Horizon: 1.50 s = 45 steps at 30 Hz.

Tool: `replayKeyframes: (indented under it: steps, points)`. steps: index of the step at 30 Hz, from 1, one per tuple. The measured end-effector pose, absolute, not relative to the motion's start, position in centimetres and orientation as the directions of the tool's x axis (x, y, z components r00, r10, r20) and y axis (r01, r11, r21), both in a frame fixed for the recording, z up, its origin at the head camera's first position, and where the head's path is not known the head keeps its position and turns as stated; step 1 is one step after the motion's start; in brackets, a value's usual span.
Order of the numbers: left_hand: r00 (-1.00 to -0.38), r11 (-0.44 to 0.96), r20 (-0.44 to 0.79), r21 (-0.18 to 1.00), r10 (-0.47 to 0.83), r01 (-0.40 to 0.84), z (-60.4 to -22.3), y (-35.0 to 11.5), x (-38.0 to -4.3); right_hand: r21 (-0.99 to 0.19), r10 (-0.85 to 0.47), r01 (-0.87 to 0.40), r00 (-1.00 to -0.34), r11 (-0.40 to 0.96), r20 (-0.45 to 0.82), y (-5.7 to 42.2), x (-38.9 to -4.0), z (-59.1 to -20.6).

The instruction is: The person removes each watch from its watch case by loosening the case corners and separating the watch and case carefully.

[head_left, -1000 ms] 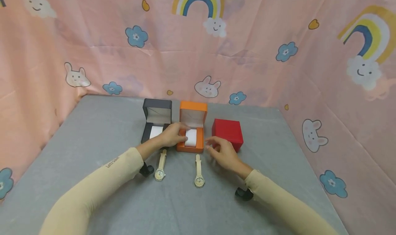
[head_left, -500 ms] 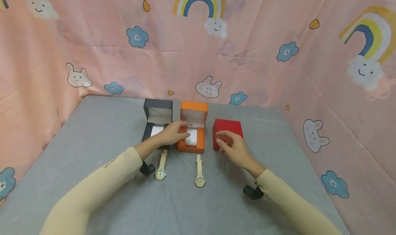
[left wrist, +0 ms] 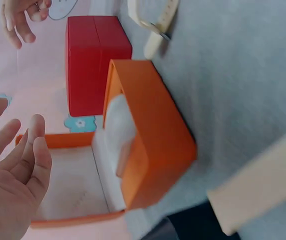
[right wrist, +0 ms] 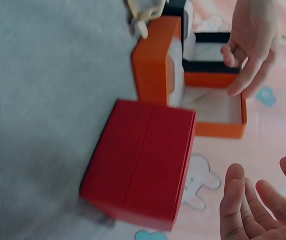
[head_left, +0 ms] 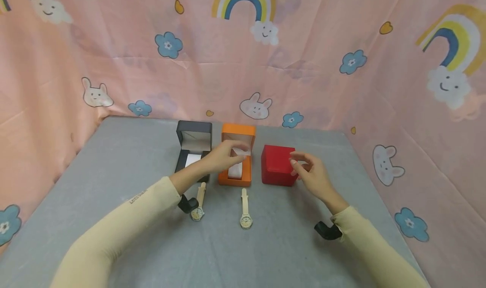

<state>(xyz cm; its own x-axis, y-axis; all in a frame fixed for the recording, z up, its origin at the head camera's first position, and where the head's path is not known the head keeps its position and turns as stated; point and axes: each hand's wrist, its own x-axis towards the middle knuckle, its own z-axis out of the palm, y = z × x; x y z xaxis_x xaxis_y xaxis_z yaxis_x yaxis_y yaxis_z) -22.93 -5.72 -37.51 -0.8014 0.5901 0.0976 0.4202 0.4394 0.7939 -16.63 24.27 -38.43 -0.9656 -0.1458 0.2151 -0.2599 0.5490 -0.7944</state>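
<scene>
My left hand [head_left: 222,156] hovers over the orange watch box [head_left: 246,170], fingers loosely bent and holding nothing. That box stands with its lid up, a white cushion [head_left: 235,171] inside. To the right is a closed red box [head_left: 278,165]. My right hand [head_left: 314,173] is by its right side, fingers relaxed around nothing; the right wrist view shows a gap between them. Left of the orange box, a black watch box [head_left: 194,132] is open with a white cushion, partly hidden by my left arm. Two cream watches, one on the left [head_left: 197,213] and one on the right [head_left: 246,221], lie in front.
A grey cloth [head_left: 125,161] covers the table. Pink patterned curtains [head_left: 303,68] rise behind it and on both sides. A black wrist mount sits under each sleeve; the left one [head_left: 187,203] overlaps the left watch in the head view.
My right hand has moved right, from beside the orange box, past the red box's front, to its right side. My left hand has lifted off the white cushion and shifted slightly right.
</scene>
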Motion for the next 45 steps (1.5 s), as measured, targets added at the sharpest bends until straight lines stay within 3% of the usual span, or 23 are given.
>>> replayKeyframes:
  steps: [10, 15, 20, 23, 35, 45]
  points:
    - [-0.792, 0.476, 0.079, 0.761, 0.606, 0.44, -37.5, -2.9, -23.0, -0.762, -0.084, -0.19, -0.981, 0.619, 0.177, 27.0, -17.4, -39.4]
    - [-0.781, 0.511, 0.045, 0.733, 0.623, 0.449, -38.4, -1.5, -23.1, -0.791, -0.153, -0.095, -0.988, 0.605, 0.002, 28.1, -17.9, -40.6]
    - [-0.771, 0.576, -0.016, 0.675, 0.637, 0.462, -38.9, 0.1, -23.3, -0.822, -0.25, 0.046, -0.942, 0.567, -0.224, 28.8, -18.6, -42.2]
    - [-0.765, 0.609, -0.05, 0.64, 0.642, 0.469, -39.0, 1.0, -23.7, -0.826, -0.268, 0.093, -0.921, 0.555, -0.283, 28.9, -19.1, -43.1]
    - [-0.769, 0.701, -0.197, 0.587, 0.608, 0.404, -39.7, 3.3, -24.7, -0.82, -0.333, -0.016, -0.918, 0.572, -0.214, 28.9, -20.1, -44.9]
    - [-0.759, 0.728, -0.16, 0.461, 0.631, 0.508, -40.2, 4.1, -25.1, -0.825, -0.35, -0.052, -0.919, 0.562, -0.181, 29.4, -20.2, -45.0]
